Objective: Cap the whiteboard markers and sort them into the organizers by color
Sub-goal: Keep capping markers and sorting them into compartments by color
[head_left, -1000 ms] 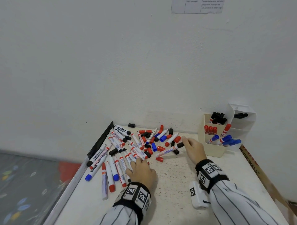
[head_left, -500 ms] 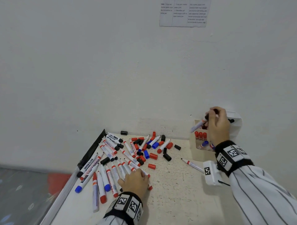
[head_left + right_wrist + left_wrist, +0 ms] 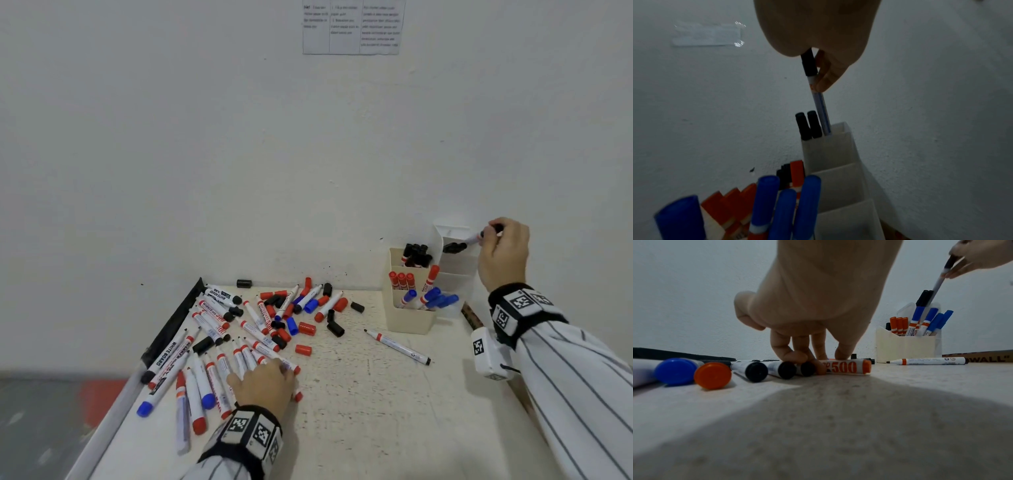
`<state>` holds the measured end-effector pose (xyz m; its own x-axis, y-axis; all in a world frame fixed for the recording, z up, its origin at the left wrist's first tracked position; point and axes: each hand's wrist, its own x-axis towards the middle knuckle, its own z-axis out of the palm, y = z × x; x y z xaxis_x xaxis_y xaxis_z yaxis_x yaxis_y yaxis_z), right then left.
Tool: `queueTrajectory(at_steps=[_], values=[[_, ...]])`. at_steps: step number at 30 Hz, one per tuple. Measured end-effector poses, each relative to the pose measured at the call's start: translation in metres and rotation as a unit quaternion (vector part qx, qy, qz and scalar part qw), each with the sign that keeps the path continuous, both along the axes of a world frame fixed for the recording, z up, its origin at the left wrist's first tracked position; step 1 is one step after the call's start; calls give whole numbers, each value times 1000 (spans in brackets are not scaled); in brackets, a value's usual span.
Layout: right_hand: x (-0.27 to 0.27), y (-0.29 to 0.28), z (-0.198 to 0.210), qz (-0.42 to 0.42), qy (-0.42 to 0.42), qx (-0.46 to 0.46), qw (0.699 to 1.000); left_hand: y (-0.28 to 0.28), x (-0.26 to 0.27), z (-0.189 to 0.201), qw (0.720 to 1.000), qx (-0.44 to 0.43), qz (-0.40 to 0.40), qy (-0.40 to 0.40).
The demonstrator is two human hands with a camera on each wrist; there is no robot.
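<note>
We see the right hand raised at the far right, pinching a black-capped marker by its cap end between thumb and fingers; its lower end sits inside the far compartment of the white organizer, right beside two black-capped markers already standing there. The cream organizer stands just left of the white one, against the wall: black markers in its far slot, red in the middle, blue in the near slot.

The left hand is down on the table at the near edge of the loose marker pile. In the left wrist view its fingertips curl onto a red-ended marker printed "500", gripping it while it lies flat on the table.

One uncapped marker with a red band lies alone between the pile and the cream organizer. Loose red, black and blue caps are scattered through the far right part of the pile. A sheet of paper is stuck on the wall above.
</note>
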<state>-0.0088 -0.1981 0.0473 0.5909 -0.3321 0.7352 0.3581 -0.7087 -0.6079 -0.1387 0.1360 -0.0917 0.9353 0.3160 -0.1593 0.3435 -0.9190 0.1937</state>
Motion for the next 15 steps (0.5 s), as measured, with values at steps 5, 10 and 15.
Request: queueTrajectory(at_steps=[5, 10, 15], values=[[18, -2, -18, -11, 92, 15, 996, -4, -1, 6, 995, -37, 69, -66], [29, -1, -26, 2, 157, 47, 987, -4, -1, 5, 981, -111, 76, -140], [35, 0, -26, -8, 184, 23, 983, -5, -1, 6, 928, -309, 58, -197]])
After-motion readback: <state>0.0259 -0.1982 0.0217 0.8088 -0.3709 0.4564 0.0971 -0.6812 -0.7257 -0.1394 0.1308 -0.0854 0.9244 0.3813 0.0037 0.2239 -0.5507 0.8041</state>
